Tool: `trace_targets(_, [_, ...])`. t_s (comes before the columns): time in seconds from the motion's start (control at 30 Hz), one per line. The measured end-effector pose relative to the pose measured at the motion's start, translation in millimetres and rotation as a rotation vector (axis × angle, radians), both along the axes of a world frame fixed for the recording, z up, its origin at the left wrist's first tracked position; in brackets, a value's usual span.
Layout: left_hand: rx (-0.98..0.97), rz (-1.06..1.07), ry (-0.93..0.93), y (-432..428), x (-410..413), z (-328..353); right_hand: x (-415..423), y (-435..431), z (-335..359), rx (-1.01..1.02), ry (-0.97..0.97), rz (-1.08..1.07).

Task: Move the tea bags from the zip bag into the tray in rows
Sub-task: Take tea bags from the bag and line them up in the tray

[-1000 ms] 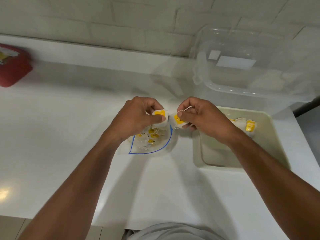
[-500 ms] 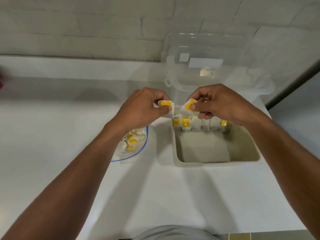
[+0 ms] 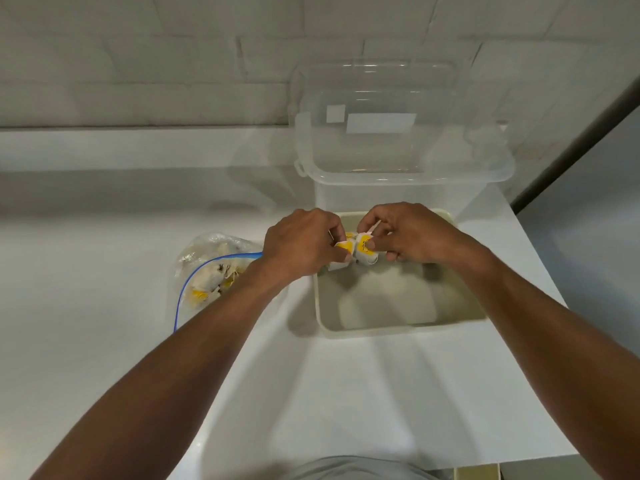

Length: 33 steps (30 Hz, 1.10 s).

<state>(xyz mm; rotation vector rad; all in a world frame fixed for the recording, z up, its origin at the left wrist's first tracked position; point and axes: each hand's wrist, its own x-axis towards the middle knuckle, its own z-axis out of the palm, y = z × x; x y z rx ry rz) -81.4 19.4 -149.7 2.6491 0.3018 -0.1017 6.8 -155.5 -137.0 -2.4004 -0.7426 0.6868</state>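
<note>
Over the tray (image 3: 398,332), the left hand (image 3: 301,244) pinches a first tea bag (image 3: 344,247) in curled fingers, the right hand (image 3: 412,233) a second tea bag (image 3: 365,249); the zip bag (image 3: 207,261) lies alongside.

White counter (image 3: 104,341) bears zip bag (image 3: 214,268), tray (image 3: 398,332) and clear tub (image 3: 398,194).

The tea bags (image 3: 364,244) are white with bright yellow tags, and the same white and yellow shows through the clear zip bag (image 3: 207,247), whose seal is a thin blue line. The tray (image 3: 398,331) is plain pale beige. The counter (image 3: 104,323) is glossy white, and the wall (image 3: 138,64) is white-painted brick with grey joints. The box (image 3: 381,157) is clear plastic with two white labels (image 3: 381,123).
</note>
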Motion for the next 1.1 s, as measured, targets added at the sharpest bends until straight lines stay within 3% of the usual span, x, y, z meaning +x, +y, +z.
trace_targets(0.33, [0.307,-0.114,0.010,-2.8,-1.1,-22.5,5.8,2.4,-40.9,0.029,-0.032,-0.033])
trace_targets(0.57, [0.488,-0.209,0.128,-6.8,3.6,-23.9,7.7,4.6,-59.6,-0.087,-0.012,0.048])
trace_targets(0.8, [0.750,-0.252,0.100,-16.8,15.0,-21.2,10.4,14.3,-69.1,-0.119,-0.066,0.031])
trace_targets(1.1, [0.761,-0.283,0.165,-20.3,15.7,-19.8,11.8,13.0,-63.2,-0.218,-0.050,0.157])
